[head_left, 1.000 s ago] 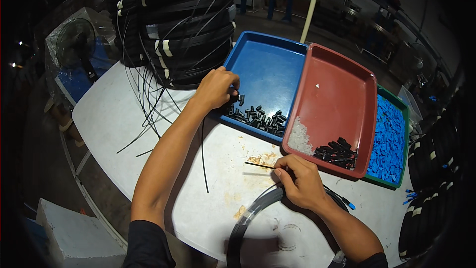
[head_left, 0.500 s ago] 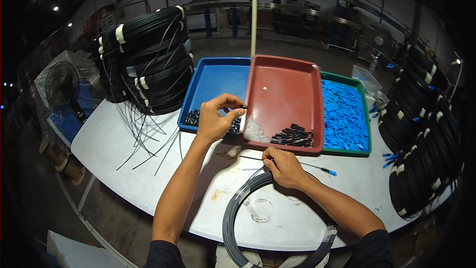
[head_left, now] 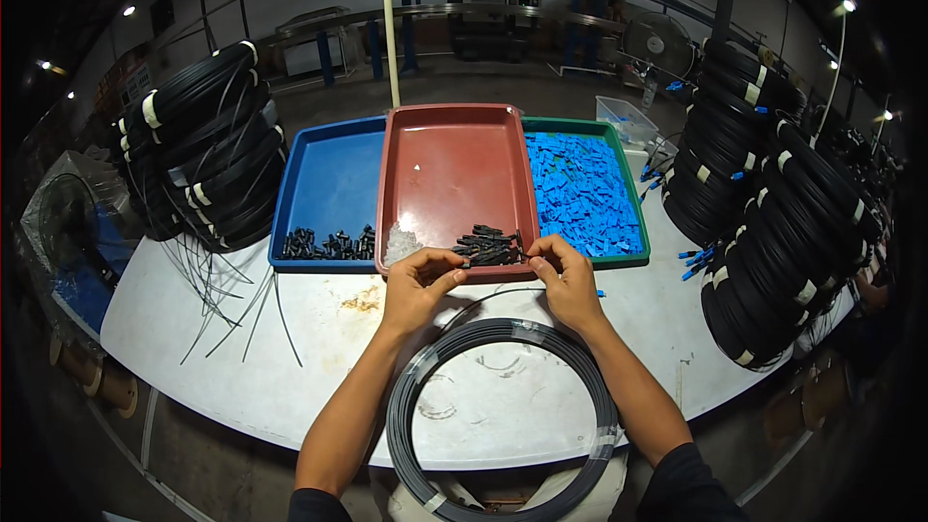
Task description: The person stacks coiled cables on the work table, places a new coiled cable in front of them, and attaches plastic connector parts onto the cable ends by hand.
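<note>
My left hand (head_left: 422, 288) is closed in a pinch on a small black sleeve-like piece (head_left: 466, 264), held at the near edge of the red tray (head_left: 391, 184). Close by on the right, my right hand (head_left: 567, 285) is closed, its fingertips beside the pile of black tubular parts (head_left: 488, 245) in that tray. A thin black cable (head_left: 490, 296) arcs up from the coil (head_left: 404, 396) and runs into my right hand, whose fingers partly hide it. A blue connector tip (head_left: 601, 294) pokes out past that hand's outer side. The coil, bound with clear tape, overhangs the table's near edge.
Left of the red tray stands a blue tray (head_left: 333, 169) with black pieces; to its right, a green tray (head_left: 633, 203) full of blue connectors (head_left: 585, 193). Clear bits (head_left: 400, 244) lie in the red tray. Tall stacks of black cable coils (head_left: 217, 169) flank the white table (head_left: 329, 377).
My left hand has come from over the blue tray to the red tray's near edge, carrying the small black piece. My right hand has moved up toward it, and the view has turned right.
</note>
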Demonstrator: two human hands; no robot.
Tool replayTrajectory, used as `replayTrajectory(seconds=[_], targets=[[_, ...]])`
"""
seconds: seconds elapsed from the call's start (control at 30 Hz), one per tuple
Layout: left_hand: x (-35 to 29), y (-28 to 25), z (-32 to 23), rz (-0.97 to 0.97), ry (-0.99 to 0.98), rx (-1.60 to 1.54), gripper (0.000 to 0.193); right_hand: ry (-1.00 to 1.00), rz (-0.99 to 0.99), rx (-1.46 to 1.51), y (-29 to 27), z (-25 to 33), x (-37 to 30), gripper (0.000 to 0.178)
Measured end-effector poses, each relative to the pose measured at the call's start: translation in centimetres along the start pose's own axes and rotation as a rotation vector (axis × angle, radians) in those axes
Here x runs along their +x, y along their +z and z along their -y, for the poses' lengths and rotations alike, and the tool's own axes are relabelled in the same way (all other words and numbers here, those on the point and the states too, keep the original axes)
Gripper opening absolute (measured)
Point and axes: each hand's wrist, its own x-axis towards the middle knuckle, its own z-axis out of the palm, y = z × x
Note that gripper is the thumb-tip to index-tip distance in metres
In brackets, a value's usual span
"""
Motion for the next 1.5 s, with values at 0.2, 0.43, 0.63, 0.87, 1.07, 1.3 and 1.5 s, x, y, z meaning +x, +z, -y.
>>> replayTrajectory(seconds=[0.2, 0.43, 0.63, 0.87, 1.07, 1.3, 1.5], targets=[[-1.2, 1.6, 0.4, 0.013, -0.042, 0.167, 0.018, 0.017, -0.091, 0.164, -0.3, -0.1, -1.4, 0.007], [-2.1, 1.6, 0.4, 0.053, 0.011, 0.279, 0.015, -0.133, 0.036, -0.050, -0.6, 0.3, -2.4, 0.007], [-2.2, 2.1, -1.1, 0.021, 0.139, 0.446, 0.015, -0.008, 0.030, -0.008, -0.5, 0.8, -2.5, 0.009], [-2.2, 2.2, -1.2, 0.053, 0.174, 0.450, 0.014, -0.018, 0.067, -0.060, -0.9, 1.1, -2.7, 0.009], [-2.1, 2.2, -1.1, 0.059, 0.183, 0.444, 0.013, -0.081, 0.070, -0.068, -0.7, 0.7, -2.6, 0.009], [-2.2, 2.1, -1.2, 0.083, 0.169, 0.485, 0.013, -0.118, 0.066, -0.114, -0.7, 1.1, -2.5, 0.010], [-2.1, 2.2, -1.2, 0.119, 0.197, 0.449, 0.015, -0.103, 0.085, -0.109, -0.7, 1.2, -2.5, 0.010]])
